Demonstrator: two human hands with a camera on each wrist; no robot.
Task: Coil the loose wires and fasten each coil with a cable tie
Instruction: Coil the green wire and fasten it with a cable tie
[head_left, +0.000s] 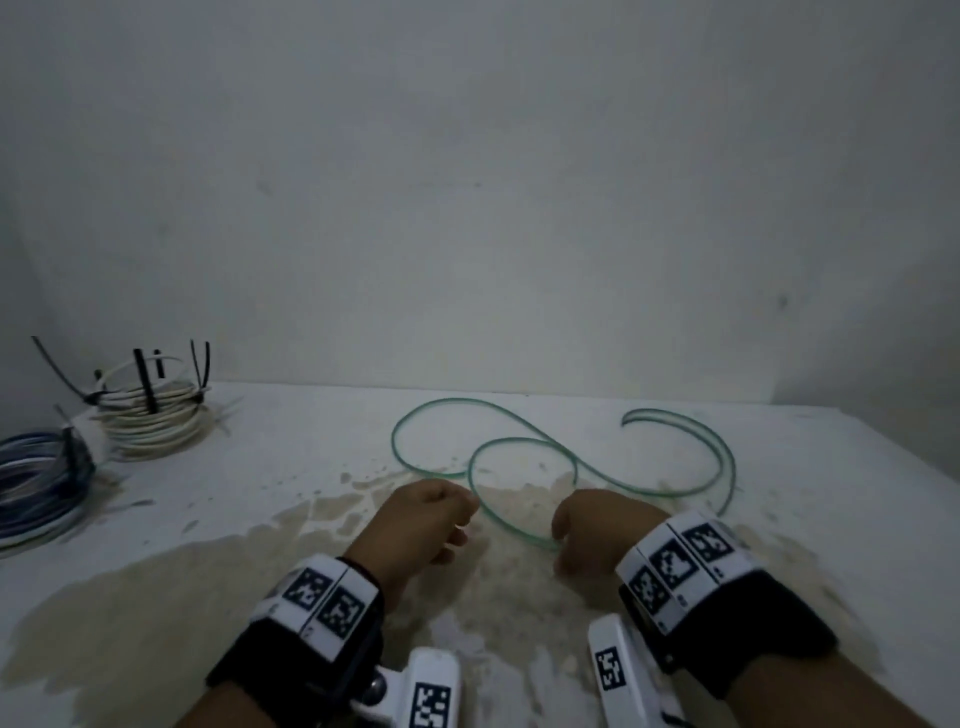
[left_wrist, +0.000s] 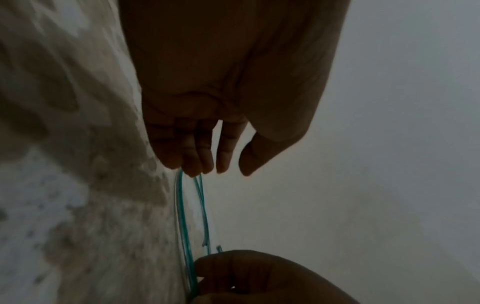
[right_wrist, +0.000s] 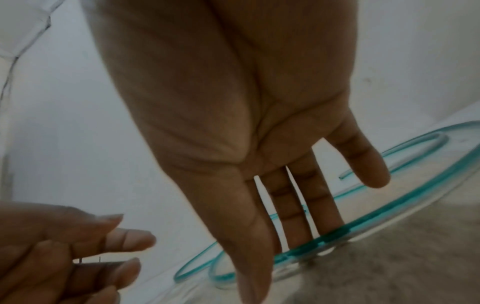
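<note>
A loose green wire (head_left: 524, 440) lies in open loops on the white table (head_left: 270, 467), its free end at the far right. My left hand (head_left: 457, 519) is at the near left of the closest loop; in the left wrist view its fingertips (left_wrist: 193, 168) touch the wire (left_wrist: 181, 205) while the thumb stands apart. My right hand (head_left: 561, 545) is at the loop's near right. In the right wrist view its fingers (right_wrist: 322, 222) are straight and press on the wire (right_wrist: 376, 217).
At the far left stand a white coil (head_left: 156, 421) bound with black cable ties (head_left: 149, 395) and a blue coil (head_left: 36, 483). A brownish stain (head_left: 156, 613) covers the near table. A grey wall rises right behind.
</note>
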